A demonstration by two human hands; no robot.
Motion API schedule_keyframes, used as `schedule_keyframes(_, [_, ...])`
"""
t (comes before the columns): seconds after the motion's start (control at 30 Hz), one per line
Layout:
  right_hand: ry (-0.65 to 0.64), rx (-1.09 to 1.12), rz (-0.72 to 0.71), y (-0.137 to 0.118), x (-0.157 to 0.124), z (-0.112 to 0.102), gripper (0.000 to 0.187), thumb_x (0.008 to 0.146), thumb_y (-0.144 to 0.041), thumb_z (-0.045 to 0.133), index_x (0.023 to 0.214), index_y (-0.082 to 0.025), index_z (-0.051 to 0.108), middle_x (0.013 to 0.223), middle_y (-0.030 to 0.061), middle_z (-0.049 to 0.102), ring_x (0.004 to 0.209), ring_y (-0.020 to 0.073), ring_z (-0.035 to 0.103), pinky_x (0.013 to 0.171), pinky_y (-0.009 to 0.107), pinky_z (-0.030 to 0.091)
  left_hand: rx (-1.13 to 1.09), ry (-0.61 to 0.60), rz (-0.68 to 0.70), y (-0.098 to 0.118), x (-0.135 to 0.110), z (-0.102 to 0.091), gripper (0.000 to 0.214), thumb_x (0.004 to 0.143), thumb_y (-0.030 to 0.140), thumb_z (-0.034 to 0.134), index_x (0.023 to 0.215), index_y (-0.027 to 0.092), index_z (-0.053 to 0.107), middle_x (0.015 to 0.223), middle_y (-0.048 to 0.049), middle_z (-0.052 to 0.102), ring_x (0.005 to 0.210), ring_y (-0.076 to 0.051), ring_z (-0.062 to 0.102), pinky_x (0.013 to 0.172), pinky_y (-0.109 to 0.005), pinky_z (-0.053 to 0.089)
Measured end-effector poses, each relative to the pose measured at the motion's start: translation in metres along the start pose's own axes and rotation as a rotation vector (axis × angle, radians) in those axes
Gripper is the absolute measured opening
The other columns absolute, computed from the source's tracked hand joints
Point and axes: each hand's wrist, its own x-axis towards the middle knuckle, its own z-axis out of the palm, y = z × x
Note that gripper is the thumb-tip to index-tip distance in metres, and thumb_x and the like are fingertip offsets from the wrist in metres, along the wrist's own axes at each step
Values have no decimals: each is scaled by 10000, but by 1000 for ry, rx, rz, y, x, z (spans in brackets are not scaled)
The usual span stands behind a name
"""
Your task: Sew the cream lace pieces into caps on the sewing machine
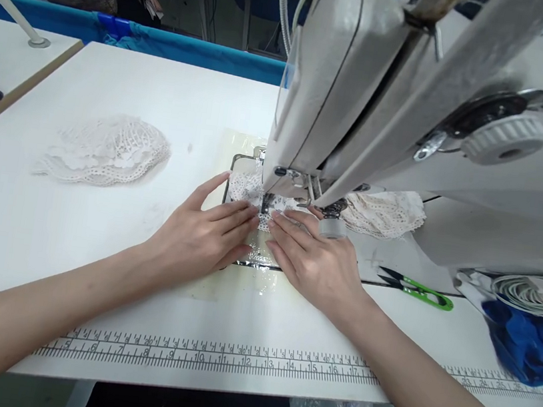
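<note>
My left hand (pixel 203 238) lies flat on the sewing table, fingers stretched out and pressing a small white lace piece (pixel 246 190) against the needle plate. My right hand (pixel 317 257) lies flat beside it, fingertips on the same lace just in front of the presser foot (pixel 267 204). The white sewing machine (pixel 416 109) rises over both hands. More lace (pixel 386 213) trails out to the right behind the needle, under the machine arm.
A heap of white lace (pixel 107 150) rests on the table to the left. Green-handled thread snips (pixel 415 291) lie right of my right hand. Blue cloth (pixel 529 347) and coiled cable (pixel 536 294) sit at far right. A printed ruler (pixel 229 359) runs along the table's front edge.
</note>
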Motion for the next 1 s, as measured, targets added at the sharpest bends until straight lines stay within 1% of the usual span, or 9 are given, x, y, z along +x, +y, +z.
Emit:
schedule_keyframes(0.1, [-8, -14, 9, 0, 0, 2, 248, 969, -241, 534, 1093, -125, 715, 970, 68, 767, 940, 208, 691, 1002, 429, 495, -16, -15, -25, -1, 1, 1, 258, 982, 287, 488, 1194, 220, 620, 1195, -26, 696, 1142, -215, 651, 1207, -573, 249])
schedule_keyframes(0.3, [-30, -24, 39, 1, 0, 4, 275, 976, -264, 521, 1121, -124, 709, 975, 75, 765, 1027, 224, 672, 1027, 427, 484, -19, -28, -28, -4, 3, 3, 301, 985, 285, 490, 1226, 143, 602, 1192, -75, 696, 1157, -230, 642, 1203, -603, 230])
schedule_keyframes(0.47, [-73, -11, 60, 2, 1, 6, 301, 984, -287, 505, 1147, -127, 702, 1017, 82, 758, 1096, 234, 644, 1019, 416, 491, -49, -33, -65, -5, 4, 5, 306, 987, 306, 479, 1248, 191, 590, 1206, -53, 692, 1168, -224, 635, 1201, -612, 215])
schedule_keyframes(0.63, [-76, -26, 60, 3, 2, 8, 328, 996, -308, 480, 1172, -126, 690, 1058, 78, 749, 1107, 237, 636, 1052, 431, 461, -85, -9, -90, -6, 4, 7, 316, 985, 325, 480, 1248, 190, 592, 1201, -57, 694, 1163, -237, 638, 1201, -609, 208])
schedule_keyframes(0.87, [-74, -20, 69, 3, 2, 7, 332, 998, -313, 475, 1174, -131, 691, 1017, 78, 758, 1093, 228, 630, 1041, 419, 454, -17, -3, -58, -6, 3, 8, 333, 996, 340, 460, 1270, 186, 570, 1233, -63, 675, 1172, -223, 633, 1207, -585, 212])
schedule_keyframes(0.93, [-82, -9, 73, 3, 2, 7, 332, 998, -308, 474, 1166, -126, 695, 1008, 86, 759, 1085, 227, 629, 1033, 418, 456, -7, -7, -61, -6, 3, 9, 334, 993, 343, 468, 1271, 192, 574, 1243, -58, 670, 1175, -219, 631, 1209, -577, 220])
schedule_keyframes(1.0, [-89, 5, 76, 3, 3, 6, 329, 995, -301, 479, 1155, -119, 701, 1012, 96, 757, 1073, 226, 631, 1028, 416, 455, -10, 0, -58, -6, 2, 9, 342, 981, 341, 494, 1262, 172, 589, 1239, -74, 672, 1173, -227, 631, 1214, -567, 228])
